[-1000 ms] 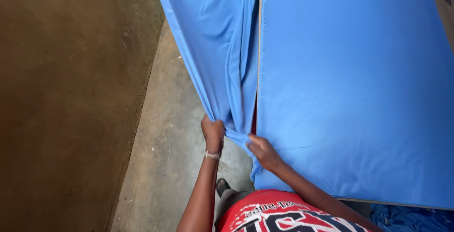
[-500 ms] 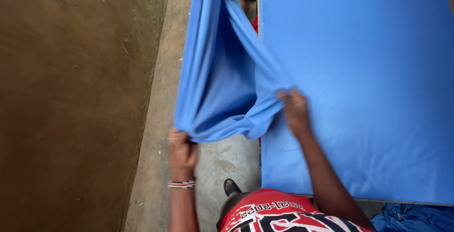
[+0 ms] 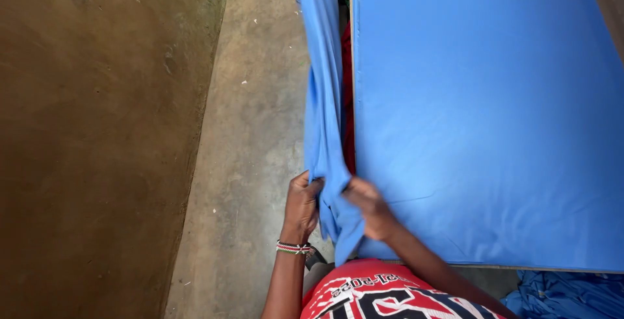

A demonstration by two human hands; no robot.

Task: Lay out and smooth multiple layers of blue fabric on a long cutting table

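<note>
Head view, looking down. Item: blue cloth (image 3: 323, 98), a long bunched strip of light fabric. Long axis ran near to far, from the hands up to the far edge of the view, where it passed out of sight. It hung as a narrow folded band just left of the table edge, over the concrete floor (image 3: 253, 117); its near end dropped in a loose tail below the hands, in front of the red shirt (image 3: 364, 293).

Left hand (image 3: 301, 207): closed on the left side of the cloth's near end, fingers curled into the fabric, a beaded bracelet (image 3: 293, 248) at the wrist. Right hand (image 3: 369, 207): closed on the right side of the same gathered end, fingers pinched on the fabric, set at the near left corner of the table. The two hands sat close together with the cloth between them and running away from them toward the far side.

Surroundings: table (image 3: 481, 117), covered with a smooth blue sheet, filled the right side. A dark red strip showed between the hanging cloth and the table edge. Brown wall (image 3: 97, 130) on the left. More crumpled blue fabric (image 3: 565, 293) lay at the near right corner.
</note>
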